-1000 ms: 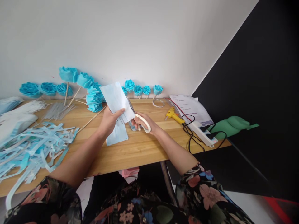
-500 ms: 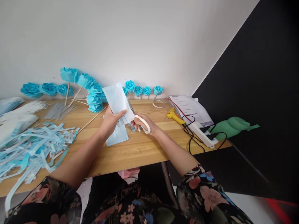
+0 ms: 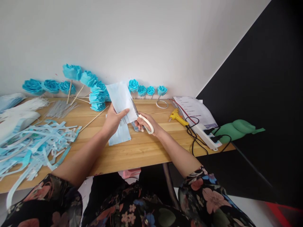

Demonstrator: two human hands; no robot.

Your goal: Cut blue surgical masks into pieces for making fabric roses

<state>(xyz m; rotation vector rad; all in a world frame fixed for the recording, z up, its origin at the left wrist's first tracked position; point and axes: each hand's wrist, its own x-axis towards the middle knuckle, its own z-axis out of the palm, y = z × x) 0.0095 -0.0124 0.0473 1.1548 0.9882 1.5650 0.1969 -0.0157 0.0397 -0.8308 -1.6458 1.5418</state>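
My left hand pinches a pale blue pleated face mask near its lower end, thumb on top. In my right hand are scissors with cream handles, my fingers in the loops. Their blades lie along the right edge of the mask; I cannot tell how far apart the blades are. Below the hands, another light blue mask piece lies flat on the wooden table. Part of it is hidden by the held mask and my left hand.
Blue fabric roses on sticks stand along the wall. At left lie a heap of cut strips, thin grey wires and stacked masks. At right are a tape ring, yellow glue gun, power strip and green roll.
The view has shifted slightly. Both hands keep their hold on the mask and the scissors, with the blades still along the mask's right edge.
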